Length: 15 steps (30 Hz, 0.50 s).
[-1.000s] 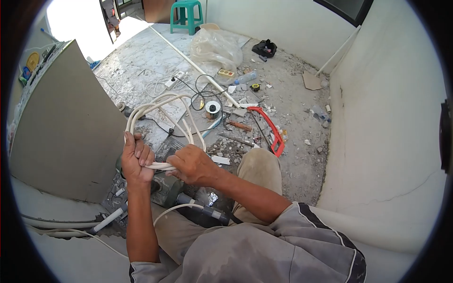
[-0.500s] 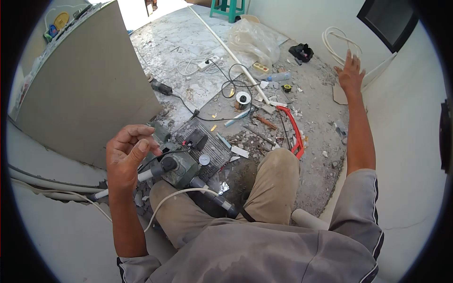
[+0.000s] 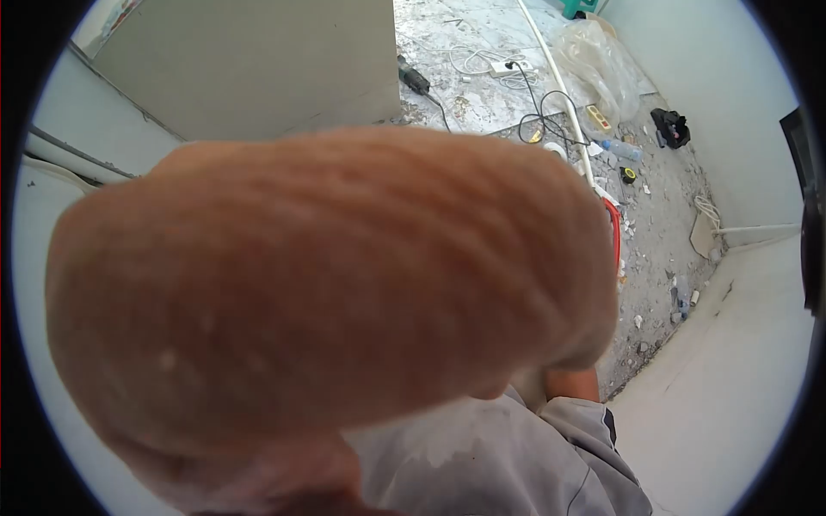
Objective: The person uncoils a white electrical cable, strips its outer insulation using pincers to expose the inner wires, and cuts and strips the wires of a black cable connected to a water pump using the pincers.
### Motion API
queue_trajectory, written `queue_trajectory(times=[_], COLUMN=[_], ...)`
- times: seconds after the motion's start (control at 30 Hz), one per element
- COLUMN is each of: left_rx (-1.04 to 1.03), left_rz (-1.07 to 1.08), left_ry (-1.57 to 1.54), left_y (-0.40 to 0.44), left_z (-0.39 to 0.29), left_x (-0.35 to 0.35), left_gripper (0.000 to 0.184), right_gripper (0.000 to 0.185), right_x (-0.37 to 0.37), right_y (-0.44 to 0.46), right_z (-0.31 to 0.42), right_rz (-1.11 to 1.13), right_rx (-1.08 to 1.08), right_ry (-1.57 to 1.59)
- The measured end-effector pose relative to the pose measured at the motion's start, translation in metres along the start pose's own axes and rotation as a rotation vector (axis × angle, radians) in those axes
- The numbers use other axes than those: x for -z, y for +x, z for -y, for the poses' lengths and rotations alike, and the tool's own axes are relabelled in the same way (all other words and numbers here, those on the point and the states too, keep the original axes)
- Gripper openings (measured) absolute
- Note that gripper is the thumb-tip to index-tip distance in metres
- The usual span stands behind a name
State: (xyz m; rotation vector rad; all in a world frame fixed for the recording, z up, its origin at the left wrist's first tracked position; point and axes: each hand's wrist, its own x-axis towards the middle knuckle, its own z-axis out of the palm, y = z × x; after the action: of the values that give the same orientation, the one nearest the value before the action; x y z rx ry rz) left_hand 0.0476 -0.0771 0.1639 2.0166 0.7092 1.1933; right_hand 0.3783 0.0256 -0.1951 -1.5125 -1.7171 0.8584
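A big blurry hand, the left one [image 3: 327, 292] I think, is right up in front of the face. It hides most of the middle. I can't tell if its fingers are wide or curled, or if it has anything in it. The right forearm [image 3: 572, 384] pokes out under it, but the right hand is hidden, so I can't tell what that one holds.

The loop of white cable [image 3: 707, 209] is down on the floor by the far wall on the right side. It sits at the top end of a bit of brown card [image 3: 703, 236]. It is ahead and to the right of the big hand, well apart from it. The loop looks longer one way, and its long way slants from near the wall toward the card. The right arm's side is the nearer side to it.

The red curved bar [image 3: 616, 232] peeks out just past the big hand's edge, and it runs away from the person. Past that are a tape measure [image 3: 628, 175] and a plastic bottle [image 3: 623, 150].
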Motion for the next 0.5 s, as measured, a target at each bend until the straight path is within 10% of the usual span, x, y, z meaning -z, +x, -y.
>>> queue_trajectory(times=[0.17,0.5], left_rx=[0.003,0.357], left_rz=[0.055,0.193], left_ry=[-0.04,0.32], left_y=[-0.004,-0.097], left_z=[-0.002,0.192], left_x=[-0.001,-0.104], left_gripper=[0.061,0.049], right_gripper=[0.033,0.018], right_x=[-0.044,-0.041], right_y=[-0.045,-0.067], right_z=[0.09,0.11], right_rz=[0.6,0.352], right_rx=[-0.065,0.006], right_ry=[-0.066,0.245])
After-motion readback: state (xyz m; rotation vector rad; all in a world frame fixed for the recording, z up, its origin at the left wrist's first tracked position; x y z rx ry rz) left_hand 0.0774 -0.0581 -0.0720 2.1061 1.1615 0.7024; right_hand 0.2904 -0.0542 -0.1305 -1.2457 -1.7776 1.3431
